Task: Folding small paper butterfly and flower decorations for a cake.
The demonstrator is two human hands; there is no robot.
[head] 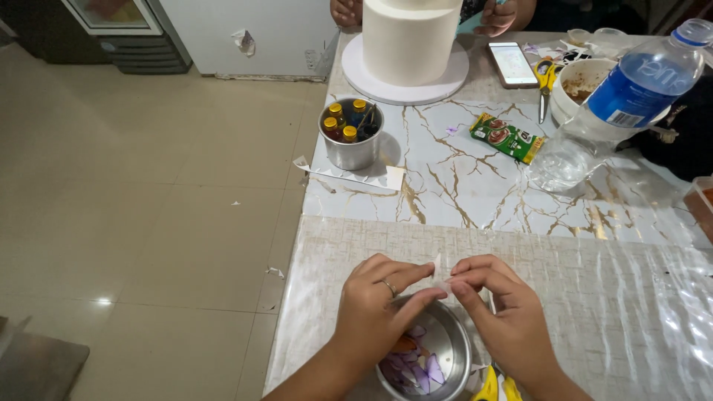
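Hands: while both hover over the small steel bowl (438, 349) at the near edge of the bench (594, 297), I see the left hand (375, 301) and the right hand (505, 312) meet fingertip to fingertip on one tiny pale scrap (438, 276).
Grip: both are pressed together, each pinching an end of that scrap between thumb and forefinger; the left hand wears a ring.
Where it is: the scrap sits in the air just above the bowl's far rim, between the two hands.
Handling: I judge it nearly weightless, thin and limp, easy to tear or crease; it is best held lightly by its edges, as now.
In the bowl: purple and orange butterfly-shaped pieces (416, 367) lie flat, likely just as delicate.
Around: a tin of small colour bottles (350, 134), a white cake (410, 37) on its round board, a phone (512, 63), a green sachet (507, 137) and a water bottle (624, 96) stand well apart.
Hard to make out: the scrap's shape and material are too small to tell; yellow handles (496, 388) are cut off at the bottom edge; another person's hands behind the cake are mostly out of frame.
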